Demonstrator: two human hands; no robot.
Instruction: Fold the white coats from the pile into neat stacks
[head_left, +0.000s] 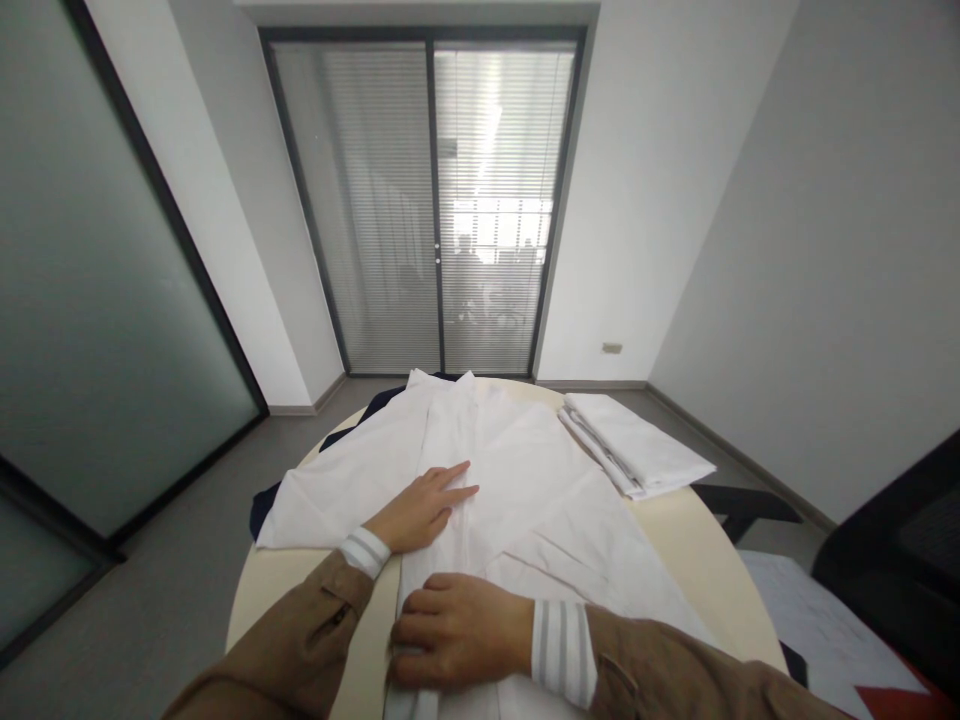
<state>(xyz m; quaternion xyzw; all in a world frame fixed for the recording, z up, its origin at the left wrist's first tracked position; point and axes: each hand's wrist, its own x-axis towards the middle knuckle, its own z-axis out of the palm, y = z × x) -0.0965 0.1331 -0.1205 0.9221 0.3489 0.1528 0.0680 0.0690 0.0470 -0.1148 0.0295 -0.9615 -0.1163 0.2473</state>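
Note:
A white long-sleeved garment, possibly a lab coat, lies spread over a round table with its collar end at the far side. My left hand rests palm down on its middle, fingers stretched out and apart along the front strip. Nearer to me, my right hand has its fingers curled over the garment's lower left edge; the fingertips are partly hidden and a little blurred. One sleeve reaches out to the left, while folds run across the right part.
The cream round table carries a folded white cloth stack at the far right. Dark blue fabric shows under the garment's left side. A black chair stands at the right, near papers. Glass doors are behind.

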